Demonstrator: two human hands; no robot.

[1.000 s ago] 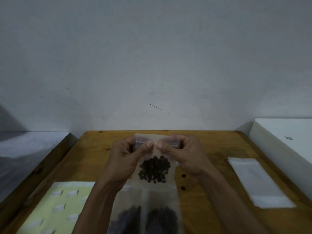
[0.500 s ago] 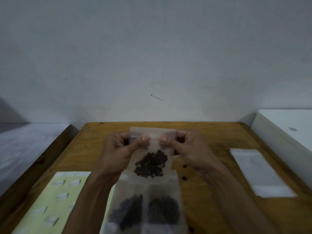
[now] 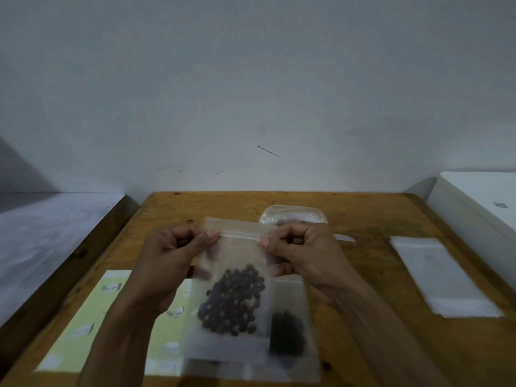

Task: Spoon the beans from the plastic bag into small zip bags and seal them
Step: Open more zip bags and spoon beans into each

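Note:
I hold a small clear zip bag (image 3: 237, 261) upright above the wooden table (image 3: 363, 219). Dark beans (image 3: 233, 300) sit in its lower half. My left hand (image 3: 173, 261) pinches the zip strip at its left end, and my right hand (image 3: 304, 252) pinches the right end, thumbs on the near side. Under the held bag lie other filled zip bags (image 3: 287, 333) with dark beans. A crumpled plastic bag (image 3: 293, 215) lies on the table just beyond my right hand.
A stack of flat clear bags (image 3: 444, 277) lies on the table's right side. A pale yellow sheet with small white labels (image 3: 89, 322) lies at the near left. A white box (image 3: 480, 202) stands off the right edge, a grey surface (image 3: 47, 233) to the left.
My thumbs have slid apart along the zip strip, from its middle toward both ends. The view tilted, and the bag now appears larger and nearer.

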